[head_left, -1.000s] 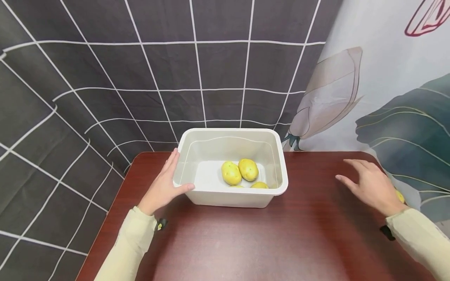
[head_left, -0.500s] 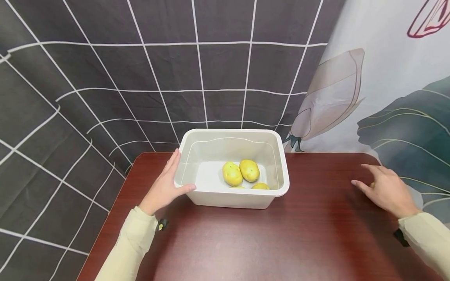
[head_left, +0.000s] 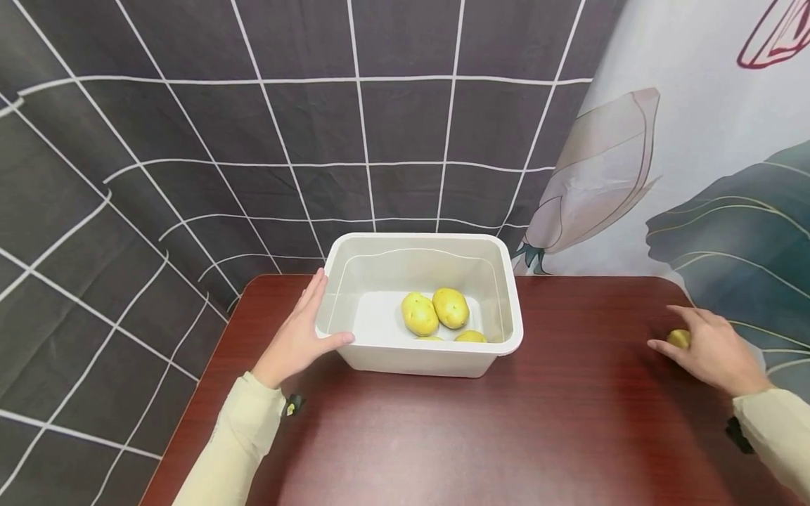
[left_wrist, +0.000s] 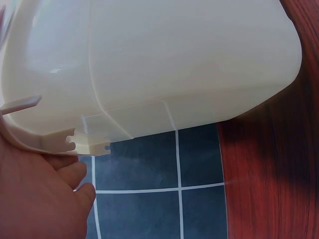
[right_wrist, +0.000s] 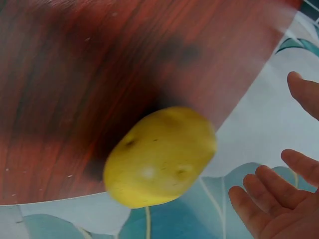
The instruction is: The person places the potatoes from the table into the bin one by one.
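In the head view my left hand [head_left: 296,339] rests at the left end of the pale plastic bin [head_left: 411,358]. Its straight fingers lie along the side rim and the thumb touches the front rim. Two yellow potatoes [head_left: 420,314] lie in full sight on the bin floor; others are partly hidden behind the front wall. On the right, my right hand [head_left: 721,351] spreads over another potato [head_left: 679,339]. The right wrist view shows this potato [right_wrist: 162,157] on the tabletop near its edge, with a gap between it and the spread fingers.
A dark red wooden table [head_left: 468,443] carries the bin near its back edge. Behind it hangs a dark cloth with a white grid [head_left: 405,119], and a white floral curtain [head_left: 607,176] hangs at the right.
My right hand has moved to the right and slightly forward, to the potato at the table's right side. My left hand and the bin keep their places.
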`<state>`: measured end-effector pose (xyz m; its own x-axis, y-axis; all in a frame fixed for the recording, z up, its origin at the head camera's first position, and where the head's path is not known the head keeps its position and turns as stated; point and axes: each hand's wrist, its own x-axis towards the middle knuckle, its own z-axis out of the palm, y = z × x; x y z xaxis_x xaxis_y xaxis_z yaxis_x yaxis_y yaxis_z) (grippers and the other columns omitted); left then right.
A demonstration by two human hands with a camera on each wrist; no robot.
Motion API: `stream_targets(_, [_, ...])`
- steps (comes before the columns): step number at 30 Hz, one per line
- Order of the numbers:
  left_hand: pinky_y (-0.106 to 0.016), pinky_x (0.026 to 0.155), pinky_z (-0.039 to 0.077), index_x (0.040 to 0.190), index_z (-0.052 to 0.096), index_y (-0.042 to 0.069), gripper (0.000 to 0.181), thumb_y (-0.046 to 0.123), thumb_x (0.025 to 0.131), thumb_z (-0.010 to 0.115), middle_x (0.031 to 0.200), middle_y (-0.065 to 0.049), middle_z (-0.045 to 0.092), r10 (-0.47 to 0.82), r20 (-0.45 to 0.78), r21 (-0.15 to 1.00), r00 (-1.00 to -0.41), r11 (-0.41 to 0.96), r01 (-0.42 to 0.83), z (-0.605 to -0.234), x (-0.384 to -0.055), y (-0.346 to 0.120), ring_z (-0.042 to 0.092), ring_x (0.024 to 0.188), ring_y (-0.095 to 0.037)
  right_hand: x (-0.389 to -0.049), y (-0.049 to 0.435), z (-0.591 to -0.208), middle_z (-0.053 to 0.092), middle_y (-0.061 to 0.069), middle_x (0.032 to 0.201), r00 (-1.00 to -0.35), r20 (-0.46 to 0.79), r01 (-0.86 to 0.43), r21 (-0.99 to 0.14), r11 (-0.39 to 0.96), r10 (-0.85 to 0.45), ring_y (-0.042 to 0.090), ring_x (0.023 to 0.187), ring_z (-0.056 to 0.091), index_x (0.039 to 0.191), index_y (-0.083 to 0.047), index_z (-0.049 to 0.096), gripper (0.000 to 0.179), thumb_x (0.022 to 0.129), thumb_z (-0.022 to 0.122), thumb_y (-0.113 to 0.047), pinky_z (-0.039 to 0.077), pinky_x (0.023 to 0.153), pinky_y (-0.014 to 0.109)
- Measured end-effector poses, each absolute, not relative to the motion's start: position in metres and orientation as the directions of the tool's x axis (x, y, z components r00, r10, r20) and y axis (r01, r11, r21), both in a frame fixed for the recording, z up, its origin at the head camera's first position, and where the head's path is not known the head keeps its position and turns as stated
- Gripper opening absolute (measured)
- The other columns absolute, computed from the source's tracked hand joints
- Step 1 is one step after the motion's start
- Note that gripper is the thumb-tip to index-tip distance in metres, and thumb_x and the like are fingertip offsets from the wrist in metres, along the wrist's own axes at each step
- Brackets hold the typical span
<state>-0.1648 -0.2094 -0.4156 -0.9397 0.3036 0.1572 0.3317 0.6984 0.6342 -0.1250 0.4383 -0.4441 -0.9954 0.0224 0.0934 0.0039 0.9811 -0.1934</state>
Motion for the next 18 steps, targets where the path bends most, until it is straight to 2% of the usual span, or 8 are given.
stream_targets(12, [-0.057,0.116,0.025,0.162,0.014,0.01,0.113,0.051,0.081,0.08,0.169,0.0,0.006,0.297,0.151,0.642,-0.943,0.696,0.321,-0.413,-0.162,-0.209,0.011,0.154,-0.026,-0.122,0.464,-0.457,0.037,0.049,0.128,-0.997,0.045,0.061,-0.185,0.981,0.07,0.065,0.113,0.035,0.135,0.017,0.038,0.089,0.082,0.081,-0.039,0.032,0.092,0.078])
stream_targets(18, [-0.057,0.116,0.025,0.162,0.014,0.009,0.113,0.052,0.081,0.08,0.169,0.001,0.006,0.298,0.154,0.637,-0.942,0.699,0.325,-0.414,-0.163,-0.209,0.01,0.154,-0.025,-0.118,0.473,-0.464,0.035,0.051,0.121,-0.996,-0.008,0.093,-0.189,0.978,0.093,0.067,0.105,0.036,0.135,0.02,0.032,0.094,0.078,0.084,-0.033,0.031,0.09,0.078])
